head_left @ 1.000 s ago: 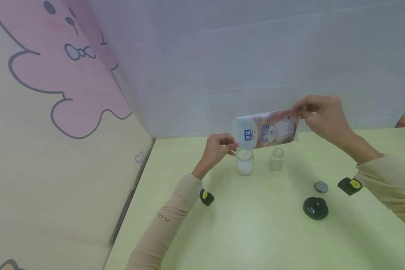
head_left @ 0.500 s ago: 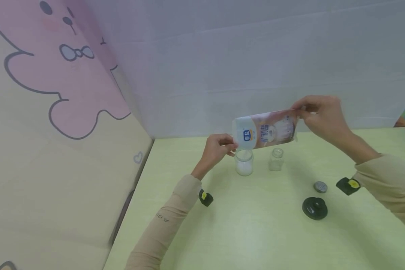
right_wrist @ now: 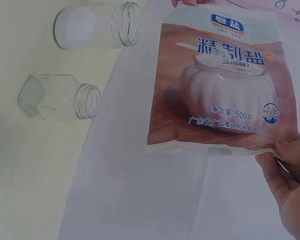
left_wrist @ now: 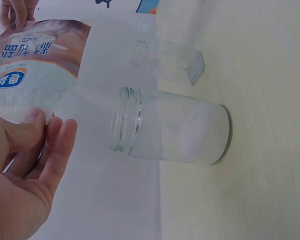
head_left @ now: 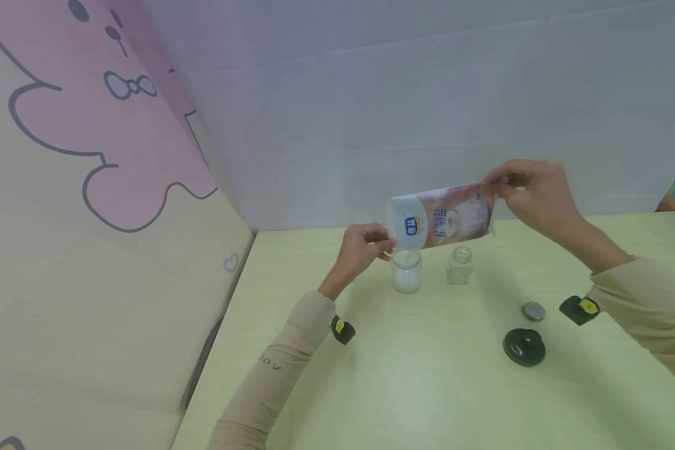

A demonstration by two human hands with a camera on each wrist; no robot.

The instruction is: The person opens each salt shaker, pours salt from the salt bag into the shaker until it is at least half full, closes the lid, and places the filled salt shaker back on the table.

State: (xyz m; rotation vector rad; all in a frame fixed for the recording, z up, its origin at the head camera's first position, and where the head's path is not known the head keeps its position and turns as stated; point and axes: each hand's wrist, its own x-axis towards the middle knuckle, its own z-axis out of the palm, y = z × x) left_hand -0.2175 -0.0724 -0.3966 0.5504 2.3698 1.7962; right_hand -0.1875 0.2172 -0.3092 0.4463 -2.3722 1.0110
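A printed salt bag [head_left: 444,215] hangs sideways above the table, held between both hands. My left hand [head_left: 362,245] pinches its left end at a corner, thumb against fingers. The far end's upper corner is pinched by my right hand [head_left: 537,194]. Under the left end of the bag stands an open glass jar [left_wrist: 172,125], upright, with white salt [left_wrist: 207,131] in its lower part. The bag's lower left corner is right by the jar's mouth in the head view. To the right stands a smaller square glass jar [head_left: 459,269], uncapped, with no salt visible inside.
A perforated metal shaker lid [head_left: 534,311] and a dark round knobbed lid [head_left: 524,347] lie on the pale table [head_left: 405,387], right of the jars. A white sheet [head_left: 427,94] hangs behind the table. At left is a wall with a pink cartoon bear [head_left: 124,131].
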